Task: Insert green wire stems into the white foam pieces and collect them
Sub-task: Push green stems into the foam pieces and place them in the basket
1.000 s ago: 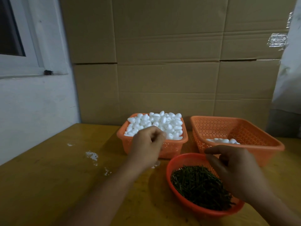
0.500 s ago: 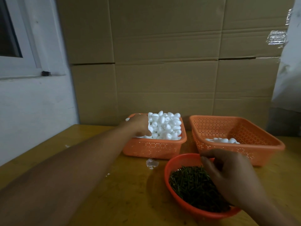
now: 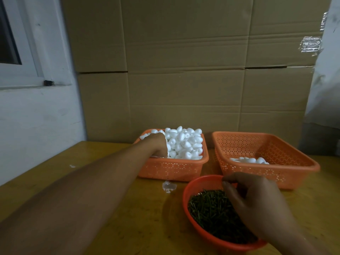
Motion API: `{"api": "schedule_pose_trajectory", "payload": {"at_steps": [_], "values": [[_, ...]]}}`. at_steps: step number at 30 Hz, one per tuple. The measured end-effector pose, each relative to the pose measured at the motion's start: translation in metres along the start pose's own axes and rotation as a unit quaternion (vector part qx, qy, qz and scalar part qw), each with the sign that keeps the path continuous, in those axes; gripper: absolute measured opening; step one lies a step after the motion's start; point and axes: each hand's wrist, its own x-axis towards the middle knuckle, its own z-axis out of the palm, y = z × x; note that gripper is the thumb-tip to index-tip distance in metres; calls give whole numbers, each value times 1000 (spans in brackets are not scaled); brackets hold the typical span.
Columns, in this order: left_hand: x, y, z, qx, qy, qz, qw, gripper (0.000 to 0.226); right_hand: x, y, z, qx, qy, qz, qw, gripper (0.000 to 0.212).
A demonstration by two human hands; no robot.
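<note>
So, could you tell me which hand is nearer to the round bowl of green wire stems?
Right. The right hand hovers directly over the round bowl of green wire stems; the left hand reaches away into the basket of white foam pieces.

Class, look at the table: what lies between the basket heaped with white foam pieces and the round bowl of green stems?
In the head view, a small white scrap lies on the bare wooden table between the foam basket and the stem bowl.

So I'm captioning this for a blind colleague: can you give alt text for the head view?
A person's left hand reaches into an orange basket heaped with white foam pieces, while the right hand hovers over a round red basket of green wire stems. A second orange basket holds few pieces.
</note>
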Motion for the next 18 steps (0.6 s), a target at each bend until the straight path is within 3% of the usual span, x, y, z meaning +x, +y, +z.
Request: {"api": "schedule_pose_trajectory", "payload": {"at_steps": [5,10,14,18], "values": [[8,-6,-1,-97,39,26,994,39,0,-1,0,-3,3,3,1000,9],[-6,-5,-8,-205,116,72,969,18,0,-2,0,-9,-2,6,1000,10],[-29,-2,1,-318,173,130,923,15,-1,-3,2,-10,1,9,1000,9],[-59,2,14,-425,221,209,852,22,-1,-2,3,-17,-3,10,1000,7]]}}
